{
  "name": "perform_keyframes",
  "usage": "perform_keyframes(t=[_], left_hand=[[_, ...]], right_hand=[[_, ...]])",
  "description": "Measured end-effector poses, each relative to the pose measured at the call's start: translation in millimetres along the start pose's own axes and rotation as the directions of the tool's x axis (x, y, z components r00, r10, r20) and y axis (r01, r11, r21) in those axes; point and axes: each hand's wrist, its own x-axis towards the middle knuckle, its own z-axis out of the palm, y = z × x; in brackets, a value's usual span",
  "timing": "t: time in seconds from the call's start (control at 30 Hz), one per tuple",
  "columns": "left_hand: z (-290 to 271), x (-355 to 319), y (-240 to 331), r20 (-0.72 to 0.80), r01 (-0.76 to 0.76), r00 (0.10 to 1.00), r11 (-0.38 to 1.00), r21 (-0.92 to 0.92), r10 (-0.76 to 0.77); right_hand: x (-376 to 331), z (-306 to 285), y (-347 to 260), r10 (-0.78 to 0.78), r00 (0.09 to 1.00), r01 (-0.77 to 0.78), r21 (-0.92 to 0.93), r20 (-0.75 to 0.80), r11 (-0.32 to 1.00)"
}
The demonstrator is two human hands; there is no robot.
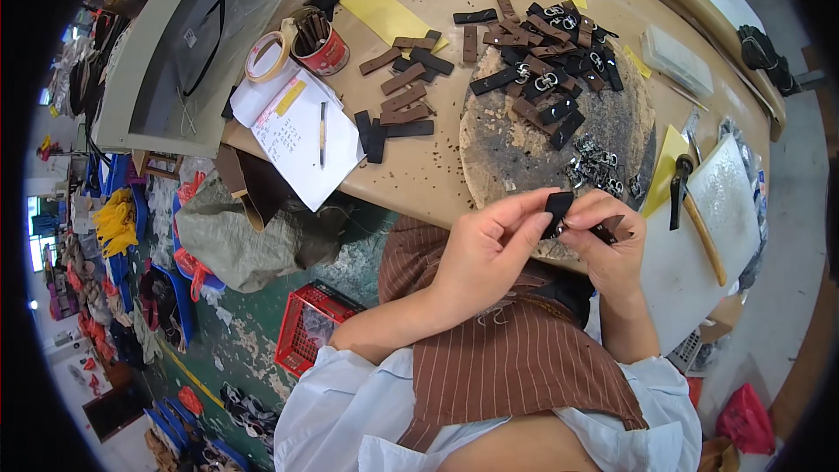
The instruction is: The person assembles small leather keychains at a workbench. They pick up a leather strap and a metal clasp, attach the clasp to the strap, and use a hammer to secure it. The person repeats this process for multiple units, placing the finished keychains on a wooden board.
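At the left of the frame, a roll of tape point(266, 59) sits at the upper edge of a notebook point(284, 135), perhaps weighing the pages down. A pen point(322, 135) lies across the written page, seemingly for handy notes. Just right of the roll, a red can point(328, 59) holds dark strips upright, which probably stops them scattering. Further right, loose brown and black strips point(404, 96) lie flat in a rough cluster, apart from the main heap.

Near the centre, the left hand point(489, 240) pinches a black strap point(559, 204) between thumb and forefinger, above the lower edge of a round worn board point(485, 153). The grip leaves the strap's lower end exposed, apparently for the other hand to reach. On the board's upper part, brown and black straps with silver clasps are heaped in a pile point(546, 83); loose metal clasps point(594, 166) lie lower, seemingly within easy reach.

The right hand point(612, 249) pinches at the strap's lower end, by a small shiny piece; a dark piece shows against its fingers, too covered to identify. The two hands nearly meet, likely to steady the small part. At the right, a hammer point(703, 240) rests on a white slab point(730, 201), its handle pointing towards the lower right.
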Motion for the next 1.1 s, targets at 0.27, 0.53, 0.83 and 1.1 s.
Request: perform_keyframes(t=[0.27, 0.53, 0.83, 1.1], left_hand=[[6.9, -0.6, -13.4, -0.088, 0.012, 0.996, 0.993, -0.114, -0.022], [-2.6, -5.3, -18.8, 0.062, 0.082, 0.995, 0.997, -0.014, -0.081], [-3.2, -0.5, -16.1, 0.156, -0.319, 0.948, 0.799, 0.509, 0.279], [-10.4, 10.1, -19.7, -0.027, 0.009, 1.000, 0.998, -0.054, -0.011]], right_hand=[[-1.1, -3.9, 6.9, 0.024, 0.999, -0.020, -0.142, 0.028, 0.990], [-3.8, -2.1, 6.4, 0.084, 0.996, -0.085, -0.103, -0.010, 0.991], [-0.3, 6.6, -5.4, 0.385, 0.918, -0.375, 0.114, -0.095, 0.920], [-0.1, -3.2, 4.4, 0.581, 0.805, -0.561, 0.472, 0.120, 0.680]])
